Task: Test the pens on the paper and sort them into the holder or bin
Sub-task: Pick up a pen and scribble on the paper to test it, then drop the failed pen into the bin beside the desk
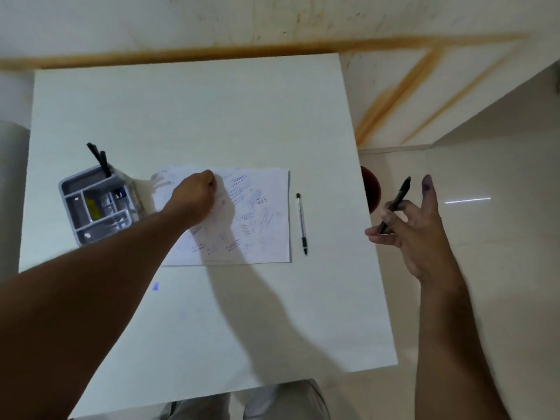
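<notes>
A sheet of paper (260, 213) covered in blue and black scribbles lies in the middle of the white table (212, 116). My left hand (197, 195) rests on the paper's left part as a closed fist with nothing visible in it. My right hand (409, 234) is off the table's right edge, over the floor, gripping a black pen (395, 204) with its tip pointing down-left. Another pen (301, 222), clear with black ends, lies on the table just right of the paper. A grey compartmented holder (97, 204) stands left of the paper with two black pens (98, 159) upright in it.
A dark red-brown bin (371, 189) sits on the floor, mostly hidden behind the table's right edge near my right hand. A small blue mark (155, 286) is on the table in front of the paper. My knees show below the table's near edge.
</notes>
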The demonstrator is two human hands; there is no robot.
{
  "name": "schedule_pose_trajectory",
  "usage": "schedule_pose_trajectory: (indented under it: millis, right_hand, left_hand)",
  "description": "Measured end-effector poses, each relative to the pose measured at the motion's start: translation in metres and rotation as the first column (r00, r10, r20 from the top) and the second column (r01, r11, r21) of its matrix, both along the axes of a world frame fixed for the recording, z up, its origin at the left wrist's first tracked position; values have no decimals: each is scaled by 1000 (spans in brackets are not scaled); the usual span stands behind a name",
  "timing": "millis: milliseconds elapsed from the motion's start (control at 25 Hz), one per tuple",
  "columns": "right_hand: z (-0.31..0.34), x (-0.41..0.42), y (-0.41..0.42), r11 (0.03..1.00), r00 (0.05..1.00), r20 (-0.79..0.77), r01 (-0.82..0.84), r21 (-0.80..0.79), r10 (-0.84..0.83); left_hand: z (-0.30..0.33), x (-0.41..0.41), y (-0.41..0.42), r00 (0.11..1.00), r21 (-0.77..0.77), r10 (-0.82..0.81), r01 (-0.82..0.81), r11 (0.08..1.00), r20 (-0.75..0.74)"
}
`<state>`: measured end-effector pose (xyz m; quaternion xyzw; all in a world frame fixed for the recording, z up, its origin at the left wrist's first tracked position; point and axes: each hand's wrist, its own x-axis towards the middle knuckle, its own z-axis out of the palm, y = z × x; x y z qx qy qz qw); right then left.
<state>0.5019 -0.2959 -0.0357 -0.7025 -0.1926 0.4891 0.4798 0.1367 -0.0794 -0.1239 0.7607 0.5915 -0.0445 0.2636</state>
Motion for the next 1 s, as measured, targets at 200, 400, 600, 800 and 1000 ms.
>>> schedule_pose_trajectory:
  millis: [200,400,600,800,1000]
  right_hand:
    - [0,35,-11,997,995,-78,69,21,-67]
    - [-11,52,-16,984,981,-152,137,112,-119]
    - [-25,58,-13,976,968,-220,154,154,-118]
    - [-44,54,-11,971,960,-202,217,102,-194]
    - [-81,63,-18,884,872,-164,436,-170,-461]
  left_hand:
    - [5,22,6,974,-75,-31,15,997,-224]
    - [12,38,15,925,-203,-38,-43,978,-378]
    - [19,53,17,927,-343,5,-143,928,-375]
    - [19,54,22,922,-416,-39,-136,899,-386]
    - [6,39,31,923,-425,-92,-82,901,-374]
